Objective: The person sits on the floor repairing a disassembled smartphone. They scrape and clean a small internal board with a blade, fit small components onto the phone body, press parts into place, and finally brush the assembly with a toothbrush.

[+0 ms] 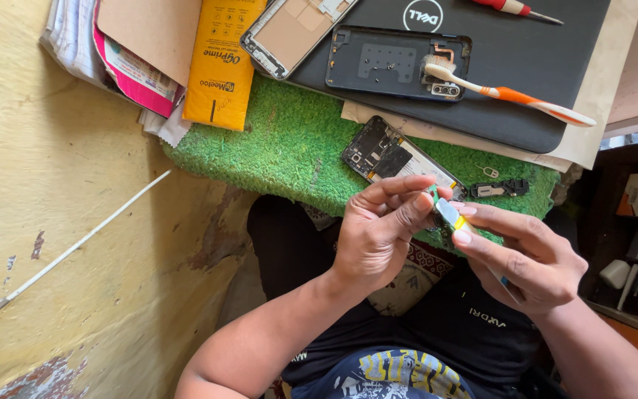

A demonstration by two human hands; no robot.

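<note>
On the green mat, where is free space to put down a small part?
The green mat is bare on its left half, between the yellow packet and the opened phone. The right side is crowded: small parts and both hands, left hand and right hand. The laptop is covered with a back cover and toothbrush.

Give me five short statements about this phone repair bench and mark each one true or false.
1. Both hands, the left hand and the right hand, pinch one small part with yellow and green on it. True.
2. The toothbrush lies on the green mat. False: it lies across the dark phone back cover and the closed dark laptop.
3. An opened phone with its insides showing rests on the green mat. True.
4. The red-handled screwdriver is in the right hand. False: it lies on the laptop, untouched.
5. The yellow packet sits to the right of the laptop. False: it is to its left.
</note>
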